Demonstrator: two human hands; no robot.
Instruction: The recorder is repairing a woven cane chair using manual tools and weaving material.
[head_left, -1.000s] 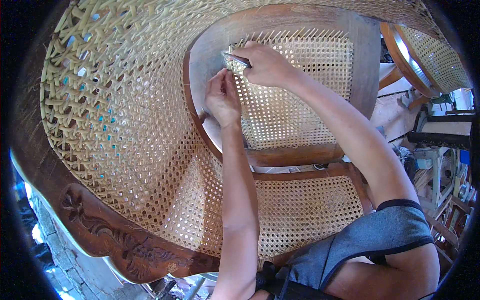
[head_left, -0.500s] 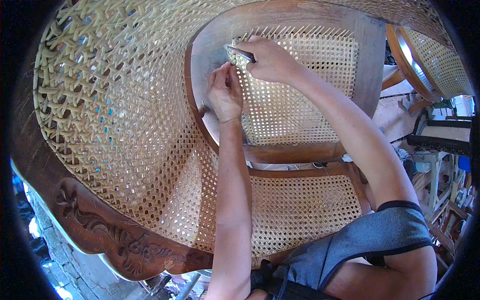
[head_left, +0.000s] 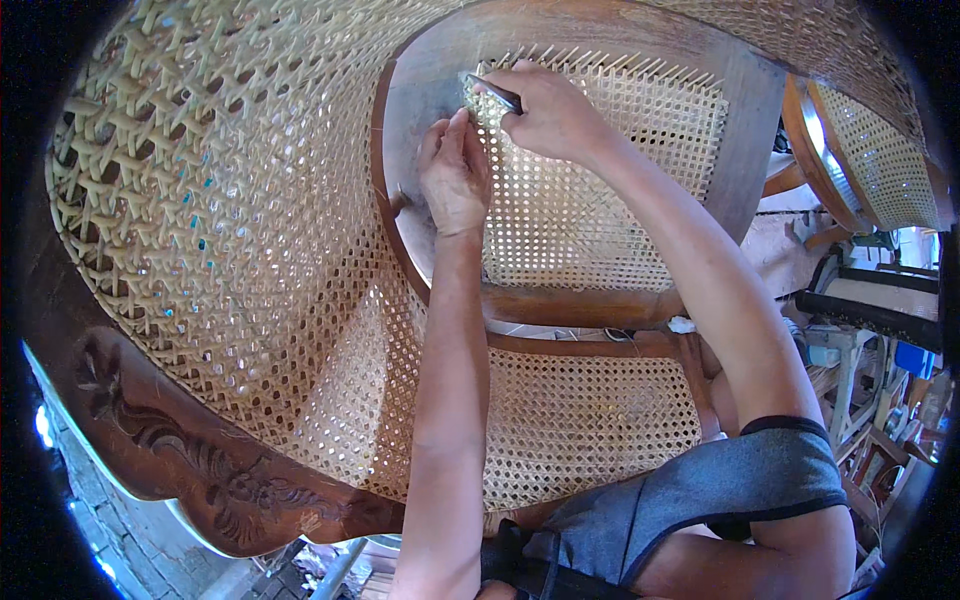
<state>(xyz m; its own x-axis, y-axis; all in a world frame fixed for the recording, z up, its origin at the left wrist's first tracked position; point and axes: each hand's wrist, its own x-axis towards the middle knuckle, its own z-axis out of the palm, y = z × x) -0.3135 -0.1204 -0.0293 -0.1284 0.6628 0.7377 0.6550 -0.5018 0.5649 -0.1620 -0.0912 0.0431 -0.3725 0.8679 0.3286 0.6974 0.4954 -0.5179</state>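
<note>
Plainly, slim tool (head_left: 502, 97) in right hand (head_left: 553, 113).

Over on the R there's another caned chair (head_left: 875, 150) w/ a brown wooden frame. Below it, a dark-edged piece (head_left: 872, 296) w/ a pale panel, then a pale stand (head_left: 848, 378) nr. a blue item (head_left: 914, 358), poss. a bin, too blurred to be sure. Lower L, grey paving (head_left: 128, 548).
</note>
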